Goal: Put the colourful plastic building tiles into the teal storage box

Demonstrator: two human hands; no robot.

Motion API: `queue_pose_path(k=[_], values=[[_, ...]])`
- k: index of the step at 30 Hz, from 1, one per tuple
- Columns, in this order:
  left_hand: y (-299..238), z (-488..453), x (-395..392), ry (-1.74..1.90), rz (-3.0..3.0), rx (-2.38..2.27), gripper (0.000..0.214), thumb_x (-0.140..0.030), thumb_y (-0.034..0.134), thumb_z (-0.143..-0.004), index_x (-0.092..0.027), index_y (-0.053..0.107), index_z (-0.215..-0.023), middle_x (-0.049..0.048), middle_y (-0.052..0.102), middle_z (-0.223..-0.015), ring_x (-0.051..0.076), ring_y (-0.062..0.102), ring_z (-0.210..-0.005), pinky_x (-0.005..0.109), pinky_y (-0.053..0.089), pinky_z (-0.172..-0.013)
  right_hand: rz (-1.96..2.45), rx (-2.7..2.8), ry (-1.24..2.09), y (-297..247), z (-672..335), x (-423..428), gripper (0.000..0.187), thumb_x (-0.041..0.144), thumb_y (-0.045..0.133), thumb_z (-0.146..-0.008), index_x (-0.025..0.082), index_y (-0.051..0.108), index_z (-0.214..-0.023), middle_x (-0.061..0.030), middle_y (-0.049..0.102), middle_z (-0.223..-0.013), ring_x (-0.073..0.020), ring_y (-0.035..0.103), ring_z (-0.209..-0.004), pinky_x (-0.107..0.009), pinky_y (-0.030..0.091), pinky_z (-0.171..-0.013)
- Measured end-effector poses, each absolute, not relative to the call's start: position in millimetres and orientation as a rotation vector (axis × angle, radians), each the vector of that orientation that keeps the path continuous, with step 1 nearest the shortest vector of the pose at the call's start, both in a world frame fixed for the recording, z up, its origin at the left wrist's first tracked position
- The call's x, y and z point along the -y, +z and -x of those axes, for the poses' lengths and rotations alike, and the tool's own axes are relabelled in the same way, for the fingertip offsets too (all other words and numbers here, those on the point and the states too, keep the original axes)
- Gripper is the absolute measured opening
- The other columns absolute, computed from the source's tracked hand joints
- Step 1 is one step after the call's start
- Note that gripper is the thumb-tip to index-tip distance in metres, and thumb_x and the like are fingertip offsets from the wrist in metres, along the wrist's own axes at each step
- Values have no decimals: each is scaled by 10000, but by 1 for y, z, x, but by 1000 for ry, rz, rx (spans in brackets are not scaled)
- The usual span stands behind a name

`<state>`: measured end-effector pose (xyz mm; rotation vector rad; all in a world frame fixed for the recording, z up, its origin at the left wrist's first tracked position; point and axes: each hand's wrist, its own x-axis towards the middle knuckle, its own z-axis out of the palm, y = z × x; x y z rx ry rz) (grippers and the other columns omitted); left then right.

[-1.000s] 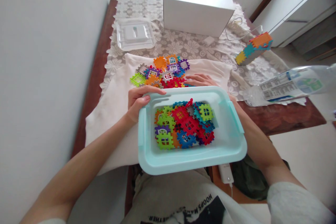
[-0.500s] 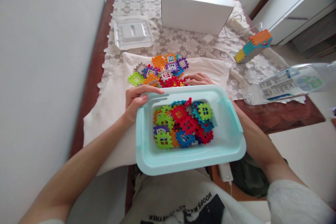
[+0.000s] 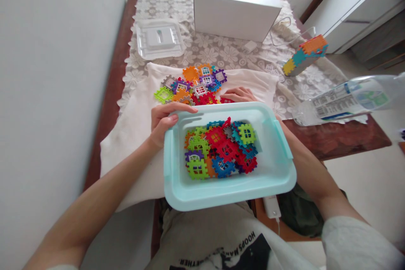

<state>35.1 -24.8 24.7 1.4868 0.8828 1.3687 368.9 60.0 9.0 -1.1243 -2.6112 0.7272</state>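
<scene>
My left hand (image 3: 164, 119) grips the far left corner of a pale blue plastic tub (image 3: 278, 168), thumb over the rim. The tub sits at the table's near edge over my lap and holds several coloured waffle blocks (image 3: 221, 149). Beyond its far rim my right hand (image 3: 238, 94) lies on the white cloth (image 3: 136, 122) with fingers curled on a red block (image 3: 226, 100) at the edge of a loose pile of blocks (image 3: 193, 86). The tub hides my right wrist.
A clear tub lid (image 3: 159, 40) and a white box (image 3: 236, 4) stand at the back of the lace-covered table (image 3: 109, 93). A built strip of blocks (image 3: 305, 55) and a plastic bottle (image 3: 344, 100) lie at the right. A wall runs along the left.
My right hand's fingers have curled in over a red block at the pile's edge. The tub and my left hand have stayed put.
</scene>
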Motion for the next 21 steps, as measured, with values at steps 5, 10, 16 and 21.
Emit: queue_pose_path(k=[5, 10, 16, 21], values=[[26, -36, 25, 1363, -1482, -858, 371, -569, 807, -926, -242, 966, -1003, 79, 879, -869, 206, 709, -685, 309, 503, -558, 1080, 2466, 759, 5, -370, -55, 530, 374, 632, -1117, 259, 679, -1632, -159, 662, -1532, -338, 596, -1486, -516, 337, -1361], [27, -36, 25, 1369, -1495, -899, 409, -588, 793, -912, -221, 958, -983, 90, 875, -860, 207, 709, -661, 311, 515, -548, 1050, 2132, 809, 0, -369, -60, 376, 459, 689, -1033, 264, 703, -1355, -162, 679, -1513, -296, 659, -1434, -412, 518, -1259], [27, -36, 25, 1360, -1521, -910, 451, -605, 781, -917, -188, 945, -967, 99, 862, -835, 221, 719, -665, 324, 542, -576, 1147, 2146, 745, 15, -389, -67, 217, 469, 762, -955, 280, 660, -987, -140, 780, -1357, -377, 717, -1311, -577, 583, -1173], [27, -35, 25, 1374, -1540, -908, 441, -591, 772, -938, -186, 944, -970, 103, 863, -847, 232, 747, -706, 323, 569, -609, 1214, 2471, 797, 30, -395, -63, 97, 345, 698, -990, 288, 751, -1047, -134, 763, -1426, -375, 674, -1369, -567, 529, -1242]])
